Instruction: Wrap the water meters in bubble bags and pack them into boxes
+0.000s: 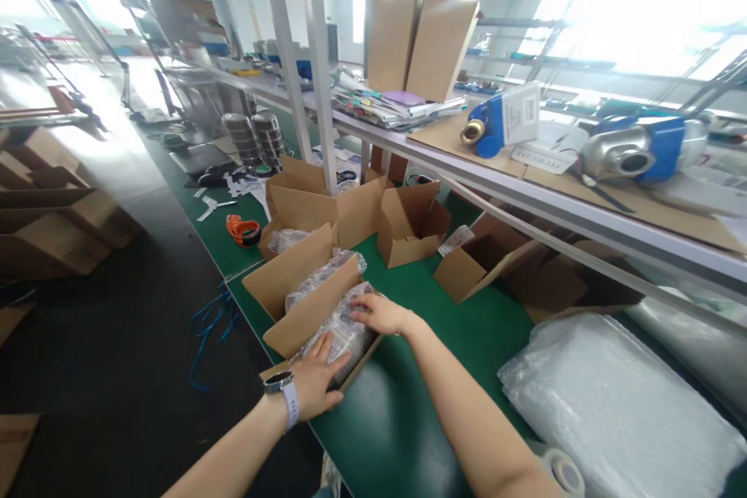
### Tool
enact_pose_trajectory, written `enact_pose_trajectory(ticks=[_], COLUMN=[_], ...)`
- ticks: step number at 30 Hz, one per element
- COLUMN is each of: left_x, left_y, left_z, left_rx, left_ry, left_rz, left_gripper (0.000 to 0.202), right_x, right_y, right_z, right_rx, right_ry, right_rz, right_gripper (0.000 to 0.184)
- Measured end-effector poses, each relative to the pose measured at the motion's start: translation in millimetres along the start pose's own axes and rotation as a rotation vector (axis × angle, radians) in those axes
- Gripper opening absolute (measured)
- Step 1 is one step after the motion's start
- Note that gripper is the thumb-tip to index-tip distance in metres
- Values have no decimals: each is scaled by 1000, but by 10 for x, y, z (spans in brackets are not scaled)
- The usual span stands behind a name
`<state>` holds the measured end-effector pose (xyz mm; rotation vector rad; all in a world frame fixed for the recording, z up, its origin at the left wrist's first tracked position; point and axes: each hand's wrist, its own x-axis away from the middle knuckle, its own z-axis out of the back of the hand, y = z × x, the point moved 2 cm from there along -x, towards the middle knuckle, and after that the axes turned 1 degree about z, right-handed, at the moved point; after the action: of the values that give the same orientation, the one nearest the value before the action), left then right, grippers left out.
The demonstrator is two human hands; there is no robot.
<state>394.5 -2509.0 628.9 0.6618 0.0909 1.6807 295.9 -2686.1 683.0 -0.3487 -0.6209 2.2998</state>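
Observation:
My left hand [318,377] lies with fingers spread on a bubble-wrapped item [344,331] inside the nearest open cardboard box [318,307]. A watch with a pale strap [290,397] is on my left wrist. At the far end of the same wrapped item, my right hand [382,313] rests with its fingers apart and slightly bent. Plastic film hides what the item is. Just behind stands another open box [292,268] with a second bubble-wrapped item [318,280] in it, and a third box [303,206] with wrapping inside is beyond.
More open boxes [408,241] stand on the green bench [408,389]. A stack of bubble-wrap sheets [612,397] lies at right. An orange tape dispenser [242,231] sits near the left edge. Overhead, a shelf [496,191] holds blue metal-fitted devices [490,124]. Cartons [58,218] stand on the floor.

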Motion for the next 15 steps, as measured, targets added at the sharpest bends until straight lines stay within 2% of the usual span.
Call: enact_pose_trajectory(ticks=[2,3,5,7,9,11,13,15], left_x=[-19,-32,-63,-85,-76,-29,32,65], left_y=[-13,-14,-8,13,65,173,359,603], left_z=[7,12,28,51,78,114,171,248], left_rx=[-9,-18,-37,-67,-135,-214,-233,-206], left_ry=[0,-6,-30,-67,-93,-58,58,202], left_rz=[24,30,25,25,42,30,-93,-297], left_gripper=[70,69,69,71,71,67,60,59], right_x=[115,150,179,185,216,315,502,767], right_y=[262,440,834,1183,1398,1443,1341,1156], right_z=[441,670,1068,1312,1385,1320,1162,970], right_rx=[35,83,249,433,511,508,511,503], right_ry=[62,132,257,263,204,156,102,42], right_rz=[10,-37,-219,-389,-460,-458,-424,-331], right_gripper=[35,38,49,56,46,31,26,24])
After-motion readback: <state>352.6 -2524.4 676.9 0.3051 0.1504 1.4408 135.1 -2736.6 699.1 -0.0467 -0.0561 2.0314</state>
